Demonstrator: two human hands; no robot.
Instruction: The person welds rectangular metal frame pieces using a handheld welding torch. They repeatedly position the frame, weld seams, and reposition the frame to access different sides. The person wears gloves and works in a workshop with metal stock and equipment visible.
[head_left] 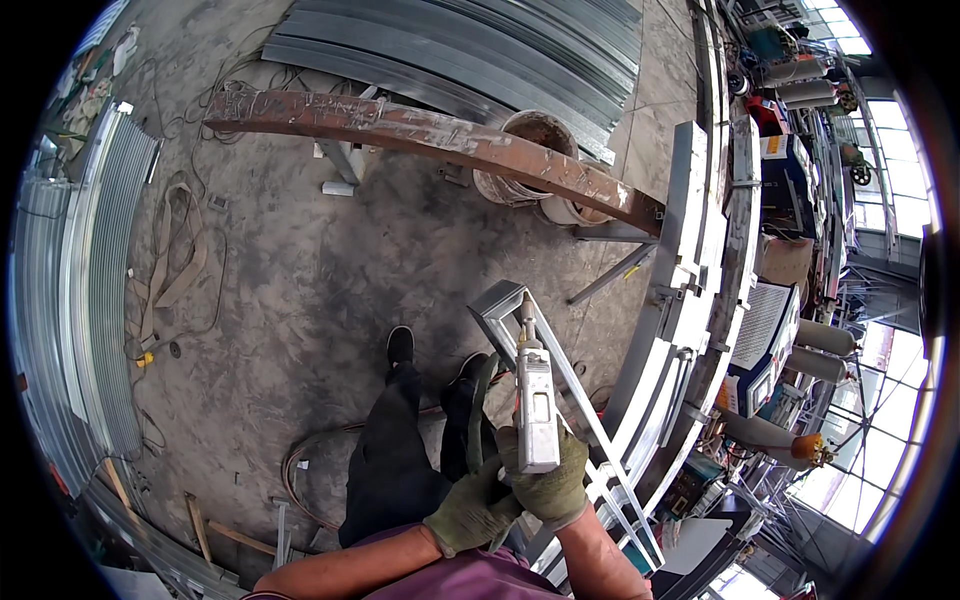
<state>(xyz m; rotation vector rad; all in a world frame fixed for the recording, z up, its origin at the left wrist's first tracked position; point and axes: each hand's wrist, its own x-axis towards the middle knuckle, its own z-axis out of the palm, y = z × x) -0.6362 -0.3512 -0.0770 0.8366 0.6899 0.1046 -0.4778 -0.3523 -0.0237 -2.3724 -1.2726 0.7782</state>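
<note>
My right hand [553, 478], in a green work glove, is wrapped around the rear of a silver-grey power drill [538, 400]. Its narrow brownish nose points away from me and overlaps the far corner of a galvanized metal frame [577, 385]; contact cannot be judged. Close against the right hand, below the drill's body, my gloved left hand [473, 512] is closed, its fingertips partly hidden. What it grips is not clear. A dark green strip [482, 410] runs up beside the drill, left of the frame.
A rusty steel beam [430, 132] spans in front, with buckets [540, 140] behind it. Stacked metal sheets [460, 50] lie beyond; corrugated panels [105, 270] stand left. Long metal rails [670, 300] run along the right, beside machines and cylinders. A cable [290, 465] loops near my feet.
</note>
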